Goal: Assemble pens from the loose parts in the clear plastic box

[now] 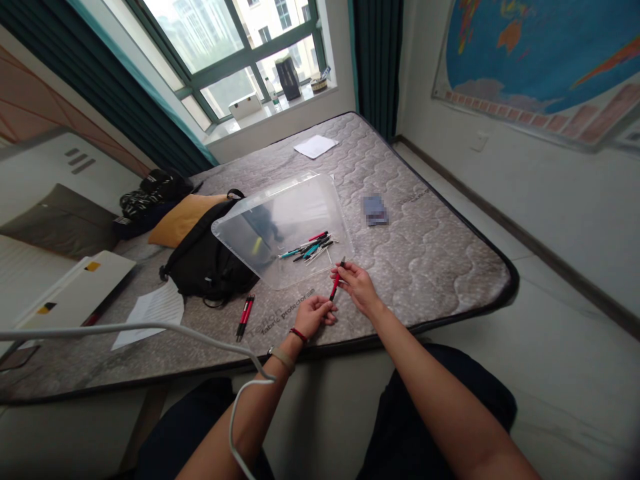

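A red and black pen (335, 287) is held between my hands, tilted, above the near part of the mattress. My left hand (315, 315) is closed on its lower black end. With thumb and fingers, my right hand (357, 283) pinches the upper end, where a dark tip sticks out. Just beyond, a clear plastic tray (295, 207) holds a loose pile of pens and pen parts (313, 248) in red, black, teal and white. Left of my left hand, red and black pens (245, 319) lie side by side on the mattress.
The grey mattress (415, 267) carries a black backpack (210, 257), a yellow cushion (185, 217), printed sheets (155, 313), a white paper (316, 146) and a blurred blue item (375, 209). A white cable (175, 327) crosses in front of my left forearm.
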A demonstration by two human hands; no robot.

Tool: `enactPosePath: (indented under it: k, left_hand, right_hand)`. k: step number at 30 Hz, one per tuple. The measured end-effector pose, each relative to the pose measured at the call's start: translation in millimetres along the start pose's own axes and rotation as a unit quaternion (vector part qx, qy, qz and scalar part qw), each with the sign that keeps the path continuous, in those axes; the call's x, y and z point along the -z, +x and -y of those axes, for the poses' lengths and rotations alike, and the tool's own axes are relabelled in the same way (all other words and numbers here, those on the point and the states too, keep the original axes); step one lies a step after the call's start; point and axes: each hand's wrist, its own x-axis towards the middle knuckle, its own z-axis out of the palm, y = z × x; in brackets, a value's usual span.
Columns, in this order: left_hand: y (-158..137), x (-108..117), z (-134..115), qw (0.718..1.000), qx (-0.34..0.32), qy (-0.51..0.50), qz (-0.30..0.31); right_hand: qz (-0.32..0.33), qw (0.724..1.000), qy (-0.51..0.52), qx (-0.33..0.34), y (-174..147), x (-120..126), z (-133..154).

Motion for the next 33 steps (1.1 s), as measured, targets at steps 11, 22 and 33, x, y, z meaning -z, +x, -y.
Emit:
enactPosePath:
  k: [11, 22, 33]
  left_hand:
    - [0.1, 1.8, 0.6, 1.0, -0.005, -0.002, 0.012]
    - [2.4, 1.5, 2.0, 1.0, 0.007, 0.005, 0.001]
    - [-6.4, 8.7, 0.3, 0.992, -0.027, -0.104, -0.066]
  right_hand:
    - [-0.001, 1.0, -0.002, 0.003, 1.5, 2.0, -1.7]
    - [-0.015, 1.0, -0.018, 0.012, 3.4, 1.3, -3.0]
    - [-0.079, 0.991, -0.099, 0.028, -1.8, -5.7, 2.0]
